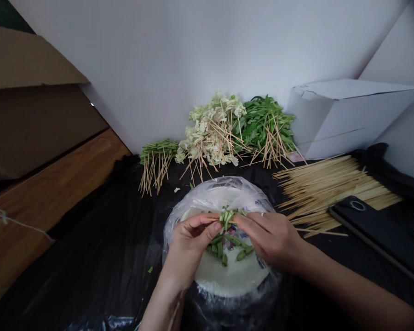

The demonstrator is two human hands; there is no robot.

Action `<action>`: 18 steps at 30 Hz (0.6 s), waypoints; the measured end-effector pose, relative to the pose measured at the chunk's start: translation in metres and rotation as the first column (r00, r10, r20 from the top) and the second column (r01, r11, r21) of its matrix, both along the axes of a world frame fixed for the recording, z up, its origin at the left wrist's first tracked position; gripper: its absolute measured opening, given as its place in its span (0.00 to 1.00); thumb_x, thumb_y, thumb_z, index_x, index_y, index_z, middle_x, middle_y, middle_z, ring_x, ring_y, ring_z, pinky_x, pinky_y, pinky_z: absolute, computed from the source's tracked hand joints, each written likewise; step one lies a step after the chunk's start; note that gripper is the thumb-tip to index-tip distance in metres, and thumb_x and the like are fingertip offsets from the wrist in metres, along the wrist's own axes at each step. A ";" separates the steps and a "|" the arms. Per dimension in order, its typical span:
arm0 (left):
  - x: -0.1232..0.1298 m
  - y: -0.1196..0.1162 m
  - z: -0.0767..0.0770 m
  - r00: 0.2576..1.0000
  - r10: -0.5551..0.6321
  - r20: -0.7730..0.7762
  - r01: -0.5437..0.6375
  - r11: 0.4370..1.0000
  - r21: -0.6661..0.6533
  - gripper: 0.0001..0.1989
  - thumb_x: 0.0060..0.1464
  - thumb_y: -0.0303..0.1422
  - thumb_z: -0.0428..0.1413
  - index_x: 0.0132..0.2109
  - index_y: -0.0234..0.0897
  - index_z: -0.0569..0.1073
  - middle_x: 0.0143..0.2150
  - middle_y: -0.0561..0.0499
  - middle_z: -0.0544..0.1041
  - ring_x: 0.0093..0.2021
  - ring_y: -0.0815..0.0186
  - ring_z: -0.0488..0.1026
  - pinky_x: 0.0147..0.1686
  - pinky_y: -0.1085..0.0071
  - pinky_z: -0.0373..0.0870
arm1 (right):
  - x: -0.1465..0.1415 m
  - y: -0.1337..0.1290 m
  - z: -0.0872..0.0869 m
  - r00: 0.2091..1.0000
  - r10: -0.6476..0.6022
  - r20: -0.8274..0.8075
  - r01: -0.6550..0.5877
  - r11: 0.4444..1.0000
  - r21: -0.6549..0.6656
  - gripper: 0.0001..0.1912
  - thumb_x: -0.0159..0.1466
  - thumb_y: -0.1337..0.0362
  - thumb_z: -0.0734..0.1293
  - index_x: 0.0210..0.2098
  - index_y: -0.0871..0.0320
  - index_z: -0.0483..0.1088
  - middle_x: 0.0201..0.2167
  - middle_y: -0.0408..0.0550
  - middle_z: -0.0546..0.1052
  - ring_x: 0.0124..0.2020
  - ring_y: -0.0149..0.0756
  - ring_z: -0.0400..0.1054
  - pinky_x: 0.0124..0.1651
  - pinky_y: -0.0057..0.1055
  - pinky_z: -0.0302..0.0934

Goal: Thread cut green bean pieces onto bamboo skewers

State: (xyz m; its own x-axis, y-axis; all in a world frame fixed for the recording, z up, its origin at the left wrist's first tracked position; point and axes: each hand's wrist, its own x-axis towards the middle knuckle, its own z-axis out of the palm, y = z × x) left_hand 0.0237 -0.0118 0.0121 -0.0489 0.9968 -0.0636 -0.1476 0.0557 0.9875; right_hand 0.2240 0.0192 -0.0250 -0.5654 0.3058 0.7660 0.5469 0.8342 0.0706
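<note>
Above a round container lined with a clear plastic bag [241,281], my two hands meet at a bunch of green bean pieces [227,217]. The fingers of my left hand [195,234] pinch a thin wooden skewer at the left side of the bunch. My right hand [274,234], with a ring on one finger, is closed at the right side of the green pieces, where its fingertips touch them. More cut green beans [220,249] lie in the container below my hands.
Skewered green beans [158,151], pale leafy skewers [210,128] and dark green leafy skewers [269,124] lie along the wall. Bare skewers [324,188] and a black phone [376,230] are at right, a white box [338,115] behind. A cardboard box [37,119] stands left.
</note>
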 end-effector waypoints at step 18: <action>-0.024 0.006 0.004 0.776 -0.023 -0.630 0.114 0.988 0.105 0.10 0.57 0.31 0.57 0.44 0.39 0.81 0.40 0.48 0.84 0.40 0.59 0.80 0.39 0.68 0.74 | 0.003 0.003 -0.001 0.986 -0.131 0.104 0.125 0.990 0.063 0.12 0.68 0.73 0.58 0.45 0.66 0.71 0.27 0.45 0.73 0.24 0.32 0.62 0.26 0.34 0.52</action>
